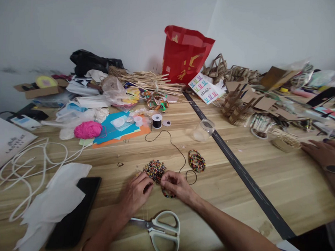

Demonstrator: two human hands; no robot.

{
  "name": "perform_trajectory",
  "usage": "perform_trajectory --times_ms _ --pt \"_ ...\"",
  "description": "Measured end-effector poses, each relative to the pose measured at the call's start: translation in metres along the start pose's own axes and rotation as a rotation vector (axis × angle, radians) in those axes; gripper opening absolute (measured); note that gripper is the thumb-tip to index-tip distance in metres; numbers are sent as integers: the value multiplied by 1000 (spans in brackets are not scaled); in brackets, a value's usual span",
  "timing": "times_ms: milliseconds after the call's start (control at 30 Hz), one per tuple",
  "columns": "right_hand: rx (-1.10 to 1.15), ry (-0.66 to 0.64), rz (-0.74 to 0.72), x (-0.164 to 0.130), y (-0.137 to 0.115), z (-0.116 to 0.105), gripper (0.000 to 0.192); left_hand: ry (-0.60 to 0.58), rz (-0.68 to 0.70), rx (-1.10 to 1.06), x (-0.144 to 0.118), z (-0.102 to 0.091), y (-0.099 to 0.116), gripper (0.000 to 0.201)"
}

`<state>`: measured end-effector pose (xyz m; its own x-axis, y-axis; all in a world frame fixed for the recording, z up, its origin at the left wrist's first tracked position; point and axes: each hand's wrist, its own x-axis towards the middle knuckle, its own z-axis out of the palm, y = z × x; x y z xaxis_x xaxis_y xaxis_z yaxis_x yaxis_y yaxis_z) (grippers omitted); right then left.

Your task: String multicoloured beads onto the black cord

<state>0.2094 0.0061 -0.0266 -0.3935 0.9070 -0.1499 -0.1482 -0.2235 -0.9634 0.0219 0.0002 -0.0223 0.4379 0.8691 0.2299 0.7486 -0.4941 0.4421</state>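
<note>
A pile of small multicoloured beads (155, 169) lies on the wooden table. My left hand (136, 194) is at the pile's left edge, thumb and fingers pinched together; anything between them is too small to make out. Just right of the pile, my right hand (178, 186) pinches a thin black cord, its tip hidden by the fingers. Part of a beaded strand (168, 193) curves beneath that hand. The loose black cord (180, 151) runs back to a spool (157, 121). Finished-looking bead loops (197, 161) lie stacked to the right. White-handled scissors (160, 227) rest in front of me.
A black phone-like slab (73, 213) lies left, partly under white tissue (53, 202), beside a coiled white cable (45, 154). Behind are pink yarn (88, 130), a clear cup (204, 130) and a red bag (183, 54). Another person's hand (317, 154) rests at the right.
</note>
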Motion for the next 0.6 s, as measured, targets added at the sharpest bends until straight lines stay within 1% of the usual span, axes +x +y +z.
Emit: perform_trajectory --times_ms 133,267,367,433,500,600 --pt "23 -1 6 1 0 -2 38 52 -62 -180 -1 0 -2 15" --pt "-7 3 26 0 0 -3 40 98 -204 -443 0 -1 -3 11" --pt "-27 0 28 0 -1 -1 41 70 -345 -661 2 -3 -3 9" --pt "-46 -14 21 -1 -2 1 41 35 -422 -768 2 -5 -4 10" --pt "-77 -32 14 -3 -3 2 40 6 -471 -835 3 -6 -3 11" --pt "-135 -56 1 -4 -2 4 36 -22 -495 -905 3 -6 -3 12"
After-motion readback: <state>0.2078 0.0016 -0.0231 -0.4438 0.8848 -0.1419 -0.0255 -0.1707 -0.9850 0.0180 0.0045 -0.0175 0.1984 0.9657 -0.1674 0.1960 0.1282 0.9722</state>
